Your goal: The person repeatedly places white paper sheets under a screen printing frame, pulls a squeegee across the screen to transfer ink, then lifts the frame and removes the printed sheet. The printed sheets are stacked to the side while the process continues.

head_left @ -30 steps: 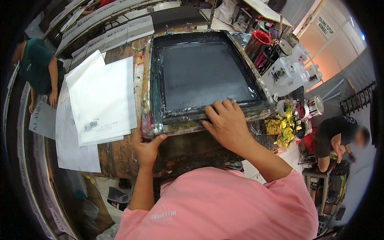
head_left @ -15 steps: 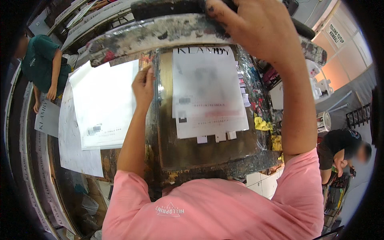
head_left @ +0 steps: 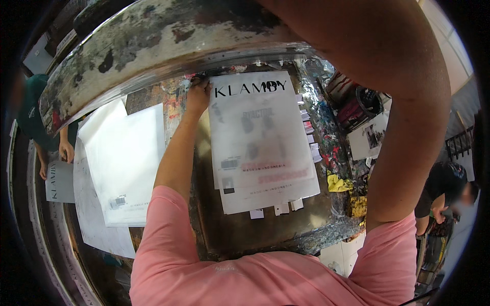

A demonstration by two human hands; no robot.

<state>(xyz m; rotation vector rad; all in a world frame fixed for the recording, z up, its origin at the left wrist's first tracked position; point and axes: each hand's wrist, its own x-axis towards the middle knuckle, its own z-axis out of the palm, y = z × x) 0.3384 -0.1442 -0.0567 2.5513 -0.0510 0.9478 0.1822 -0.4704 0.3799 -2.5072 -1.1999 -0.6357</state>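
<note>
- Printed sheet [head_left: 260,143]: white, with dark lettering along its top edge and fainter print lower down; lies flat on the ink-stained printing bed [head_left: 265,232], top edge toward the far side, small white tabs poking out under its near edge
- Left hand [head_left: 197,96]: arm stretched forward, fingers closed down on the sheet's top left corner, pinching or pressing it; which of the two cannot be told
- Right hand: out of view above the upper edge; only the right forearm [head_left: 403,102] shows, raised steeply past the lifted frame, so its grip cannot be told
- Screen frame [head_left: 158,41]: lifted and tilted up over the bed, its paint-crusted, pale underside edge filling the top of the view, well clear of the sheet
- Stack of white sheets [head_left: 125,163]: just left of the bed, on the worktable, loosely fanned
- Ink-spattered foil strip [head_left: 326,148]: along the bed's right side, with yellow rags [head_left: 341,183] near it
- Ink pots [head_left: 357,104]: right of the bed, dark and red
- Person in green top [head_left: 38,122]: far left, hand on another printed sheet
- Person in black top [head_left: 444,188]: far right, bent low
</note>
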